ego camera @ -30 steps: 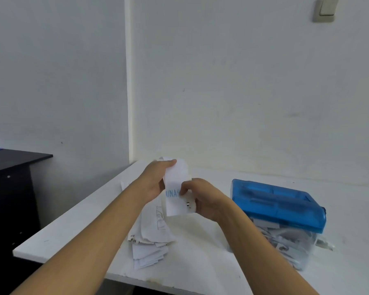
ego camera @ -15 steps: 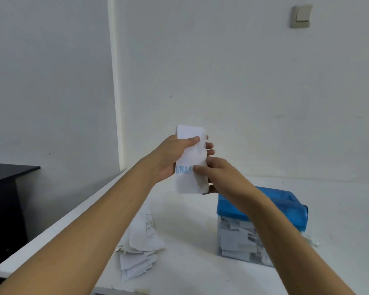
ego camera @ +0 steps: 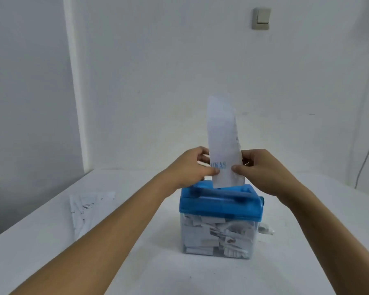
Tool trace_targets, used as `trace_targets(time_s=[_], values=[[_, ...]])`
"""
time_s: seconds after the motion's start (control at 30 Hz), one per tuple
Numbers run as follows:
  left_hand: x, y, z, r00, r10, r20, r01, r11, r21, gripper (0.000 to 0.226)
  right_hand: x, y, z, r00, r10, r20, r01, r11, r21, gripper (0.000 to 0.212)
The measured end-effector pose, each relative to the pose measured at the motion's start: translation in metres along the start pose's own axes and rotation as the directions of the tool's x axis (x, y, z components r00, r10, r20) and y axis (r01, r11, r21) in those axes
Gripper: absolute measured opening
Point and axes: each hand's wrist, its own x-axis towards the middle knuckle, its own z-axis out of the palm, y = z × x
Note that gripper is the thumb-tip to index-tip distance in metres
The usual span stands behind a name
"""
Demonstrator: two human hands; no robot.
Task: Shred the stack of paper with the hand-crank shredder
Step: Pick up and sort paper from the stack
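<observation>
A hand-crank shredder [ego camera: 219, 206] with a blue lid stands mid-table on a clear bin packed with white paper strips. A tall white paper strip [ego camera: 222, 135] with blue letters stands upright, its bottom edge at the lid's top. My left hand [ego camera: 192, 167] pinches the strip's left edge and my right hand [ego camera: 262, 167] pinches its right edge, both just above the lid. The white crank handle [ego camera: 266, 229] pokes out low on the shredder's right side. The stack of paper [ego camera: 87, 207] lies flat at the left of the table.
The white table [ego camera: 306, 241] meets white walls behind and to the left. A light switch [ego camera: 261, 18] is high on the back wall. A thin cable [ego camera: 368, 154] hangs down the right wall.
Both hands have carried the paper strip from above the stack rightward to the shredder and set it upright over the lid. The view has turned to face the shredder.
</observation>
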Motion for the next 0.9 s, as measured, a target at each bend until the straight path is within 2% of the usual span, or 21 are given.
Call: trace_targets(time_s=[0.17,0.3,0.5,0.67,0.9], values=[[0.005,-0.008,0.021,0.999,0.034,0.028,-0.038,0.989,0.146,0.035,-0.002,0.021,0.000,0.999,0.013,-0.049,-0.014,1.000,-0.014,0.023],[0.010,-0.005,0.028,0.997,0.069,0.033,-0.074,0.977,0.198,0.034,-0.004,0.032,0.004,0.997,-0.012,-0.079,0.012,1.000,-0.003,0.019],[0.011,-0.012,0.033,0.998,0.061,0.009,-0.062,0.979,0.196,0.029,-0.006,0.040,0.001,0.997,-0.019,-0.074,0.018,1.000,-0.016,0.026],[0.008,-0.020,0.033,0.997,0.064,-0.040,-0.054,0.977,0.208,0.027,-0.008,0.047,-0.001,0.999,-0.039,0.025,0.040,0.998,-0.038,0.025],[0.005,-0.022,0.027,0.999,0.052,-0.011,-0.048,0.970,0.239,0.029,-0.006,0.051,0.004,0.999,-0.036,-0.003,0.036,0.998,-0.046,0.022]])
